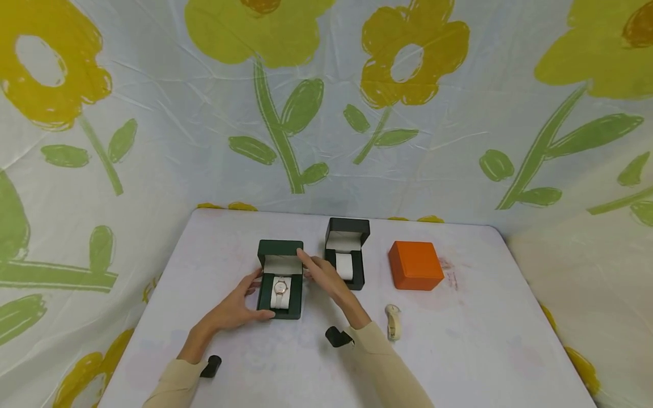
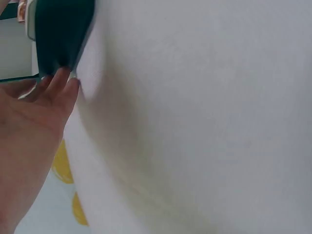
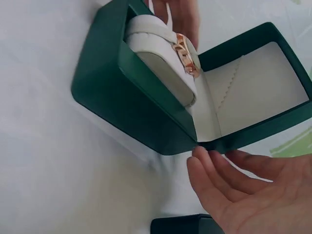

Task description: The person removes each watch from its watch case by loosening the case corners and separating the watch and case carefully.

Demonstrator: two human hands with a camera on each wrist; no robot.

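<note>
A dark green watch box (image 1: 279, 314) stands with its lid raised. Inside, a wristwatch (image 1: 280, 288) with a rose-gold case and pale strap is wrapped round a white cushion (image 3: 163, 66). My left hand (image 1: 229, 309) grips the box from the left, thumb at the front edge and fingers round the side toward the back. My right hand (image 1: 326, 277) holds the right side of the lid (image 3: 258, 92), one finger along its upper corner. In the right wrist view several fingertips (image 3: 201, 155) meet the box near the hinge.
Behind my right hand stands a black watch box (image 1: 348, 226), raised lid, white cushion inside. An orange box (image 1: 415, 265) is further right, closed. Another pale-strapped watch (image 1: 393, 322) lies on the white table (image 1: 484, 340) beside my right forearm. Flower-printed cloth (image 1: 433, 170) surrounds the table.
</note>
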